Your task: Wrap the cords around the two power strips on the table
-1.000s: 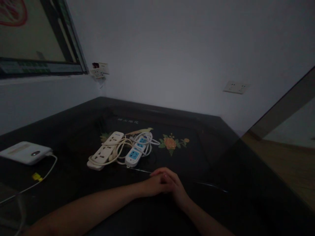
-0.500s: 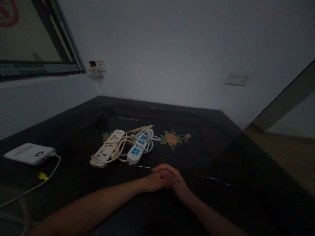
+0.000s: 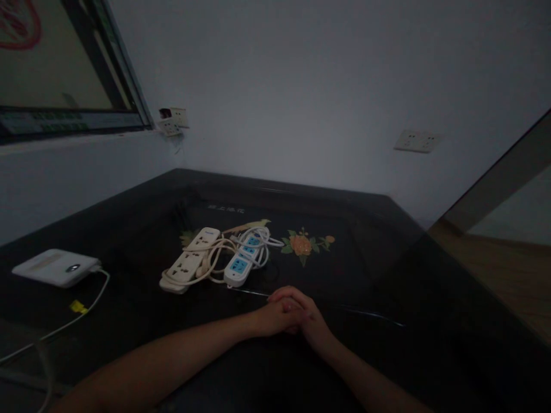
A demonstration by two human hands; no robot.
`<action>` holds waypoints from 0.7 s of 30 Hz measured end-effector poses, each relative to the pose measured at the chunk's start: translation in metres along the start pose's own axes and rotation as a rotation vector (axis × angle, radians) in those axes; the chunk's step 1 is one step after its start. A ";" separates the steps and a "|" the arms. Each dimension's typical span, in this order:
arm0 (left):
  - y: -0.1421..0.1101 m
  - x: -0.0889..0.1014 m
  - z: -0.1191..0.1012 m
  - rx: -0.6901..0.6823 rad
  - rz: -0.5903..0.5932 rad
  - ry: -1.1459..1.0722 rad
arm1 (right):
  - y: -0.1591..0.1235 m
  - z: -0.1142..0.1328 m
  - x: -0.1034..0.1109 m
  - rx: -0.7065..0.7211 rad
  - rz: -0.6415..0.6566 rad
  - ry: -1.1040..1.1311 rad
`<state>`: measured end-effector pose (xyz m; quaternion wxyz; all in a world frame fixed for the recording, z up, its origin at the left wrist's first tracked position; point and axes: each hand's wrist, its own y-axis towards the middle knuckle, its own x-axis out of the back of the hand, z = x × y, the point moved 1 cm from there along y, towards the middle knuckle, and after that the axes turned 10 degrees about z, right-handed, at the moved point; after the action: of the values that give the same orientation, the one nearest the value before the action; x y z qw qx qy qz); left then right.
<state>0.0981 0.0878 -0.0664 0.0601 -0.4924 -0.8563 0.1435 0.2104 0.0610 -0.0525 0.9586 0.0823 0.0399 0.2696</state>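
Note:
My left hand and my right hand are clasped together on the dark tabletop, fingers closed over each other. No object shows in either hand, though the inside of the clasp is hidden. Just beyond them, on the left, lies a white power strip with blue socket faces, its white cord coiled over its far end. Beside it a cream power strip lies at a slant with its cord looped around it. Both hands are apart from the strips.
A white box-shaped device with a plugged-in white cable lies at the left; a yellow tag is near the cable. The black glossy table has a printed flower and bird. Wall sockets and a window are behind.
The view has shifted very slightly, so things sit a little further right. My hands stay clasped in the same place, and the power strips have not moved.

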 end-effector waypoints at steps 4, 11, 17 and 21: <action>-0.001 -0.001 -0.002 0.007 -0.048 0.007 | -0.001 -0.003 -0.002 -0.111 -0.018 0.082; -0.001 -0.003 -0.005 0.023 -0.098 0.047 | -0.001 -0.001 -0.004 -0.172 -0.058 0.144; -0.001 -0.002 -0.003 -0.003 -0.062 0.060 | -0.003 0.000 -0.004 -0.183 -0.046 0.143; -0.001 -0.002 -0.002 0.011 -0.064 0.070 | -0.003 -0.002 -0.004 -0.179 -0.044 0.149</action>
<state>0.0982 0.0862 -0.0643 0.0972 -0.4690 -0.8683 0.1290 0.2081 0.0564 -0.0546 0.9622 -0.0246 0.0884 0.2564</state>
